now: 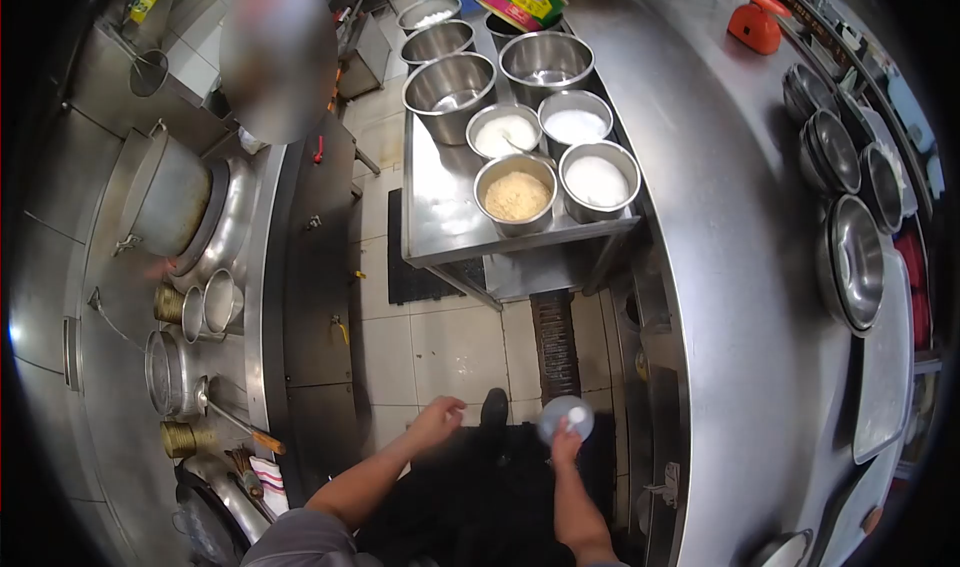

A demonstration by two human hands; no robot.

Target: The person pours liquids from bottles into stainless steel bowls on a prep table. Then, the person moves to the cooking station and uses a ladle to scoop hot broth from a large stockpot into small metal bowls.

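Note:
My right hand (pixel 566 447) is closed on a round, translucent plastic jug (pixel 552 419) with a white cap, seen from above and held low over the floor. Its lower part is hidden from this angle. My left hand (pixel 437 422) hangs over the aisle with loosely bent fingers, and nothing shows in it. Ahead, on a steel table (pixel 425 232), stand several round steel pots. One holds a tan, grainy substance (pixel 516 197); others hold white powder or grains, such as the front right pot (pixel 598 182). A spoon handle leans out of one white-filled pot (pixel 503 132).
A long steel counter (pixel 735 297) runs along my right, with stacked steel bowls (pixel 855 262) and an orange scale (pixel 757 22). On the left are a large pot (pixel 170 197), strainers and ladles. Another person stands at the upper left. A floor drain grate (pixel 556 342) lies ahead.

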